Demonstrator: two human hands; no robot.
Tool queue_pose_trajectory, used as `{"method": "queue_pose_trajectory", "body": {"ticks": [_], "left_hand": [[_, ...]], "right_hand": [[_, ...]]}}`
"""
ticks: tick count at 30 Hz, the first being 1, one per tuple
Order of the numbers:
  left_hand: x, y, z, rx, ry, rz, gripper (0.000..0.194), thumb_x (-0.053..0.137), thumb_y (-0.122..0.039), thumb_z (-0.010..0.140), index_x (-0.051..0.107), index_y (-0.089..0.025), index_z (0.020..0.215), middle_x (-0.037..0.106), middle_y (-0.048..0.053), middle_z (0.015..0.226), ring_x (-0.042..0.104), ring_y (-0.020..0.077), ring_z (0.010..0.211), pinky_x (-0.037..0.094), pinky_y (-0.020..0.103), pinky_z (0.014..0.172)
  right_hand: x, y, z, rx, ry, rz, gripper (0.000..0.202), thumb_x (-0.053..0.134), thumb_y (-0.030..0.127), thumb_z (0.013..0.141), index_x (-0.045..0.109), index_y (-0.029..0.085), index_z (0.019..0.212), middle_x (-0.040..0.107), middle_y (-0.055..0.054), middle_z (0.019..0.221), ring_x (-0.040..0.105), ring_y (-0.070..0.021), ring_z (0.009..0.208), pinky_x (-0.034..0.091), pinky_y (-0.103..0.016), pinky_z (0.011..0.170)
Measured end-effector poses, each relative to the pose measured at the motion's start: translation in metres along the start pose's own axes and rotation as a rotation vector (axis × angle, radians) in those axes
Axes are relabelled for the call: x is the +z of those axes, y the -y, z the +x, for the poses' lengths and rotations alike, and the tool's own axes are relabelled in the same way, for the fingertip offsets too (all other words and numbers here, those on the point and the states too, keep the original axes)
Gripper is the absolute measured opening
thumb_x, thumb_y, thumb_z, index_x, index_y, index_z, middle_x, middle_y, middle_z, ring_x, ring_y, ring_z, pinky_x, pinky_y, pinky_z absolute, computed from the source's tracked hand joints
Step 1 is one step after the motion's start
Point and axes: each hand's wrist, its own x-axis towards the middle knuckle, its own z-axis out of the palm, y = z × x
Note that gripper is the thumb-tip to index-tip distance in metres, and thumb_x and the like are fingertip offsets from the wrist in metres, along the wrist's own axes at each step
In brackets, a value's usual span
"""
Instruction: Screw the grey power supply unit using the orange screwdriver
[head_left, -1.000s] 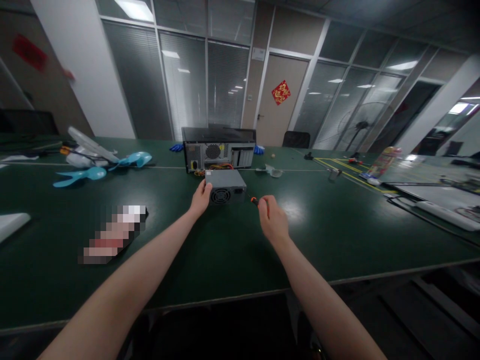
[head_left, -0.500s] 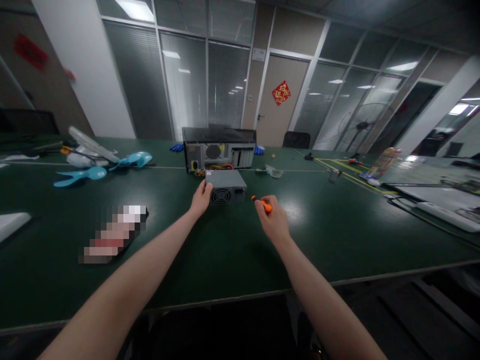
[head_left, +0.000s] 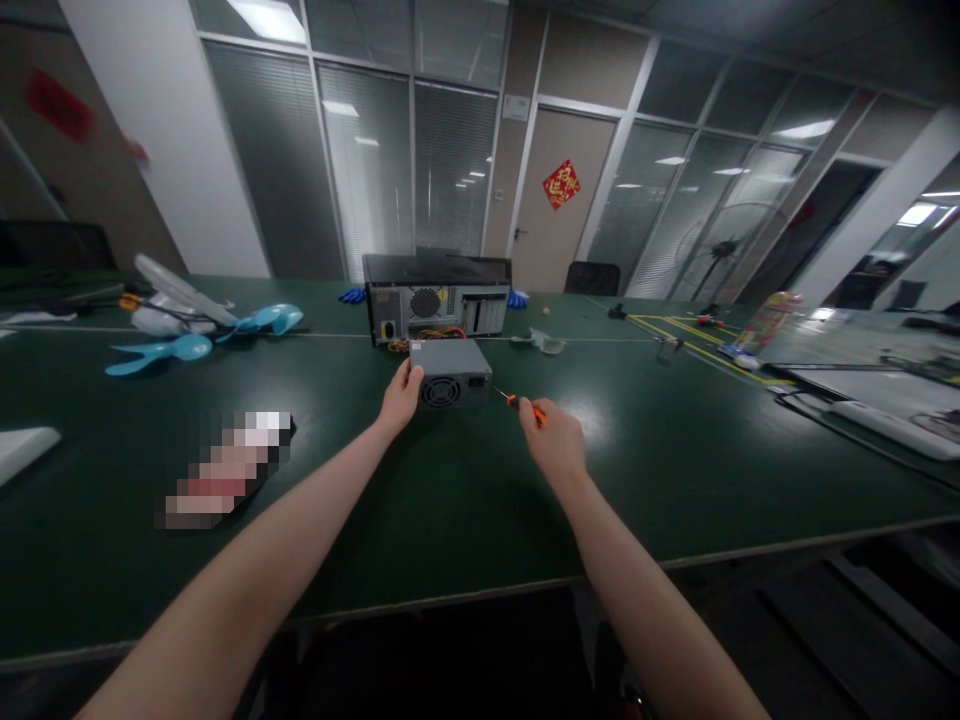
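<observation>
The left hand [head_left: 400, 398] grips the left side of a gray power supply unit [head_left: 451, 374] in front of an open computer case [head_left: 439, 302], while the right hand [head_left: 553, 436] holds an orange-and-black screwdriver [head_left: 528, 408] with its shaft pointing toward the unit's right side.

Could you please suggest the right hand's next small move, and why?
Probably a slight nudge of the orange screwdriver toward the grey box: the right hand holds it with its shaft aimed at the end by the socket, while the left hand grips the opposite end; contact is unclear.
</observation>
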Motion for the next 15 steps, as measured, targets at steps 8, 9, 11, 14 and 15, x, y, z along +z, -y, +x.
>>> {"method": "queue_pose_trajectory", "body": {"ticks": [8,9,11,14,15], "left_hand": [[0.0027,0.0080,0.0036,0.014,-0.012,0.012,0.053,0.037,-0.050,0.084,0.044,-0.020,0.126,0.052,0.007,0.123,0.047,0.0216,0.112,0.033,0.034,0.097],[0.0027,0.0080,0.0035,0.017,-0.010,0.013,0.053,0.037,-0.050,0.084,0.044,-0.020,0.126,0.052,0.007,0.123,0.047,0.0216,0.112,0.033,0.034,0.097],[0.0022,0.0070,0.0028,0.014,-0.009,0.016,0.053,0.037,-0.050,0.083,0.044,-0.020,0.126,0.051,0.007,0.123,0.047,0.0218,0.112,0.033,0.034,0.096],[0.0012,0.0042,0.0014,0.015,0.002,0.013,0.052,0.036,-0.050,0.084,0.044,-0.021,0.126,0.052,0.007,0.122,0.047,0.0217,0.111,0.034,0.035,0.096],[0.0009,0.0034,0.0010,0.017,0.007,0.011,0.052,0.036,-0.050,0.084,0.044,-0.021,0.126,0.052,0.006,0.122,0.047,0.0216,0.111,0.034,0.035,0.096]], "right_hand": [[-0.0006,0.0034,-0.0014,-0.089,0.004,0.152,0.035,0.048,0.036,0.074,0.043,0.020,0.105,0.058,-0.001,0.072,0.055,-0.0156,0.061,0.035,-0.024,0.055],[0.0001,0.0030,-0.0016,-0.087,0.006,0.149,0.034,0.049,0.034,0.072,0.043,0.020,0.103,0.058,-0.001,0.074,0.055,-0.0156,0.061,0.035,-0.024,0.055],[0.0018,0.0017,-0.0015,-0.076,-0.001,0.134,0.029,0.050,0.032,0.071,0.045,0.020,0.097,0.059,-0.002,0.076,0.055,-0.0159,0.063,0.036,-0.024,0.055],[0.0036,-0.0006,0.0001,-0.055,-0.037,0.081,0.022,0.046,0.038,0.077,0.049,0.019,0.087,0.060,-0.004,0.075,0.056,-0.0165,0.065,0.036,-0.025,0.057],[0.0038,-0.0013,0.0008,-0.043,-0.043,0.048,0.024,0.042,0.041,0.079,0.050,0.019,0.084,0.060,-0.005,0.073,0.056,-0.0167,0.065,0.035,-0.025,0.057]]}}
